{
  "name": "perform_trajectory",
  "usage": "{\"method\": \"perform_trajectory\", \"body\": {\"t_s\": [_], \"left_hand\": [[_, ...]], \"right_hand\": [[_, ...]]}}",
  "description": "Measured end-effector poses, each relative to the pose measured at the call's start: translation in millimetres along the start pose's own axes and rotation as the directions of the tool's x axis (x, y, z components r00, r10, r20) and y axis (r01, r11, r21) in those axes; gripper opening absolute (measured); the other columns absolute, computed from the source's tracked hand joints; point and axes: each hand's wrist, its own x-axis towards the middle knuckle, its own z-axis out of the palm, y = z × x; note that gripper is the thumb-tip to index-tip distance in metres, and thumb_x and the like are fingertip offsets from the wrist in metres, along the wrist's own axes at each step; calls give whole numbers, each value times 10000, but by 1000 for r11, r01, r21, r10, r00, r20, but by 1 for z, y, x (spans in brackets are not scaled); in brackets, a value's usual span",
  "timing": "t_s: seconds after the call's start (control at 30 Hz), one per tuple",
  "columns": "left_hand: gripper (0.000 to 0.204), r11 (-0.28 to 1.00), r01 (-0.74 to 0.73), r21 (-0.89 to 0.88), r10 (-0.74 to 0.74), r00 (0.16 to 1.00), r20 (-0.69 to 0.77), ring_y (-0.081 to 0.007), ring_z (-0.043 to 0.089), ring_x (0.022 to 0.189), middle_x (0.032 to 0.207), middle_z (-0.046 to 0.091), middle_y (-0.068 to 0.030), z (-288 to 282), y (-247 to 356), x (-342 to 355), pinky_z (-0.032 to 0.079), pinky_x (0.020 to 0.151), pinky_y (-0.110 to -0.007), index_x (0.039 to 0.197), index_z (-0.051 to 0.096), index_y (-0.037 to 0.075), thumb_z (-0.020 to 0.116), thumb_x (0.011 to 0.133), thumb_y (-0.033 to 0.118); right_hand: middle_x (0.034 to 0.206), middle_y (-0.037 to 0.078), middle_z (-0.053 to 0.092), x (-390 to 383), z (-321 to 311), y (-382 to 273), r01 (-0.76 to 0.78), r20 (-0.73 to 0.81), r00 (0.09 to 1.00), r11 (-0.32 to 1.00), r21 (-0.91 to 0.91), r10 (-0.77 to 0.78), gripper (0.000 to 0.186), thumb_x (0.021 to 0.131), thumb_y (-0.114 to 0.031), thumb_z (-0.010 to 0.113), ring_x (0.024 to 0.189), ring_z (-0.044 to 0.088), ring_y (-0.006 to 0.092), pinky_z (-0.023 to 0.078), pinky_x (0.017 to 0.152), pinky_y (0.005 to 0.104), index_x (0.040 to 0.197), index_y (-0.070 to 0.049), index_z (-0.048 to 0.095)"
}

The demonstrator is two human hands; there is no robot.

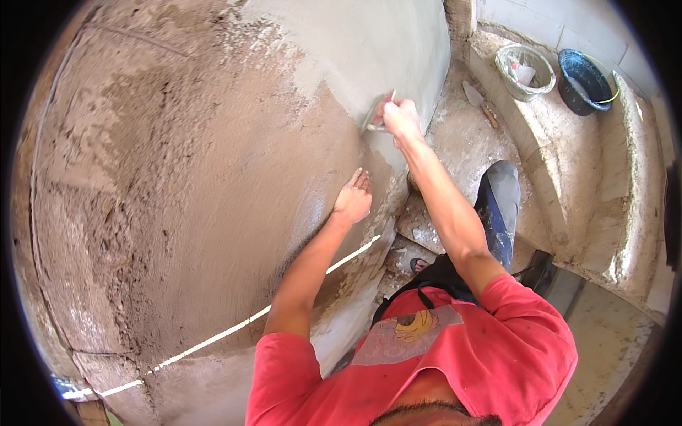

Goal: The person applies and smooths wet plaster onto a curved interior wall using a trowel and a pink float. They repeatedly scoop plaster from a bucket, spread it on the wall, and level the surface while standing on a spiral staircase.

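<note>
In my right hand (pixel 401 119) is a plastering trowel (pixel 371 119), its blade edge-on to me and close against the wall. My fingers are wrapped round its handle, and part of the tool is hidden behind them. Smooth grey plaster (pixel 376 50) covers the wall above and around the trowel. To the left and below, the wall is brown render (pixel 234 192), coarse and pitted toward its far left. My left hand (pixel 353 201) rests on this brown surface, below and left of the trowel, with its fingers stretched out and nothing in it.
A plaster-smeared pale bucket (pixel 530 92) and a dark blue bucket (pixel 579 92) stand on a ledge at the upper right. Near them lies a pointed trowel (pixel 472 94). Curved concrete steps (pixel 550 167) run down the right side. A bright strip (pixel 213 343) crosses the lower wall.
</note>
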Motion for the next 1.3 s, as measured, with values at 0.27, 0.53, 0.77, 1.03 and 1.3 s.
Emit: {"method": "perform_trajectory", "body": {"t_s": [0.27, 0.53, 0.77, 1.03, 1.3], "left_hand": [[610, 999, 23, -37, -24, 999, -34, -221, 380, 1512, 1538, 526, -144, 0, 2, 1, 103, 1317, -441, 1384, 616, 32, 685, 893, 387], [548, 989, 29, -148, -42, 995, -87, -225, 401, 1499, 1510, 557, -130, 1, 0, -1, 114, 1311, -448, 1369, 619, 34, 650, 906, 326], [558, 985, 97, -141, -118, 981, -152, -231, 375, 1515, 1523, 547, -133, -22, -4, -12, 87, 1312, -474, 1409, 591, 17, 614, 928, 298], [665, 997, 63, -41, -70, 980, -184, -273, 310, 1550, 1600, 446, -176, -30, -26, 6, 94, 1309, -503, 1490, 479, -44, 607, 937, 304], [636, 996, 77, 41, -71, 986, -149, -248, 273, 1566, 1626, 414, -150, -21, -22, 8, 106, 1303, -528, 1511, 472, -10, 534, 972, 323]], "right_hand": [[789, 123, 709, -57, 50, -203, 286, 74, 958, 926, -246, -277, 255, 878, -175, 625, 707, 722, 204, 506, 518, 355, 964, 43, 725], [779, 143, 698, -61, 43, -316, 592, 128, 802, 805, -35, -584, 320, 933, -273, 588, 731, 691, 240, 520, 577, 396, 878, 22, 703], [630, 143, 668, -15, -70, -124, 597, -196, 748, 771, -219, -635, 500, 1003, -401, 536, 590, 642, 257, 512, 619, 406, 727, -11, 682], [1187, 294, 707, 30, -84, 248, -549, -502, 770, 810, -206, 394, 408, 852, -278, 654, 1152, 681, 421, 527, 1022, 469, 1102, 31, 749], [1256, 295, 680, 89, -49, 274, -523, -385, 833, 792, -316, 397, 449, 839, -224, 625, 1213, 656, 403, 518, 1048, 449, 1178, 59, 707]]}}
